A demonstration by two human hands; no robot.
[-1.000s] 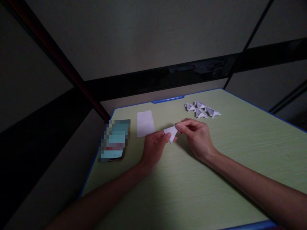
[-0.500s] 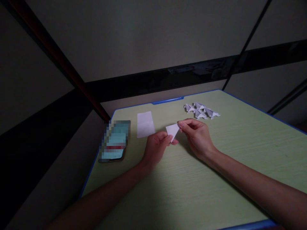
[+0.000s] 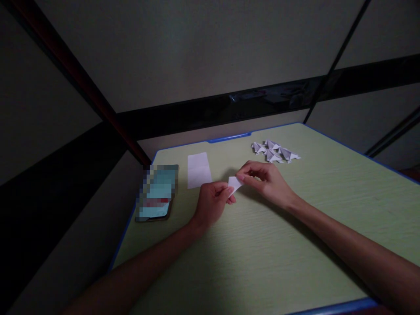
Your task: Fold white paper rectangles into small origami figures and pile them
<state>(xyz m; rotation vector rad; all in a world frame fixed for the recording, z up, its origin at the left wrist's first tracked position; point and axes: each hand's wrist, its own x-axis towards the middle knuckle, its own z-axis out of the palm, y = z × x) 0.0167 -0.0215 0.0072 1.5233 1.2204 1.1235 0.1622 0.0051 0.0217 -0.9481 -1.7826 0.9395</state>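
So the folded paper piece [image 3: 233, 184] is being held between both hands, seemingly just above the table [image 3: 278, 258]. At its lower left it's being pinched by the left hand [image 3: 211, 204], thumb on top, fingers tucked beneath, barely any gap. The other end is being gripped by the right hand [image 3: 269, 183] between thumb and forefinger, remaining fingers loosely curled; how much paper is being covered there can't be told.

Handling-wise, next to no weight is probably being carried. Some stiffness is likely being added by the folds, but pointy corners would be getting bent or torn under a hard squeeze. Not slippery, I'd guess; thicker folded edges are looking like the best spots to be grabbed.

Further out, a flat white sheet [image 3: 199, 169] is being shown just beyond the left hand, with a pixelated phone [image 3: 159, 192] being seen farther left. Beyond the right hand, four folded paper figures [image 3: 272, 155] are being displayed in a cluster.
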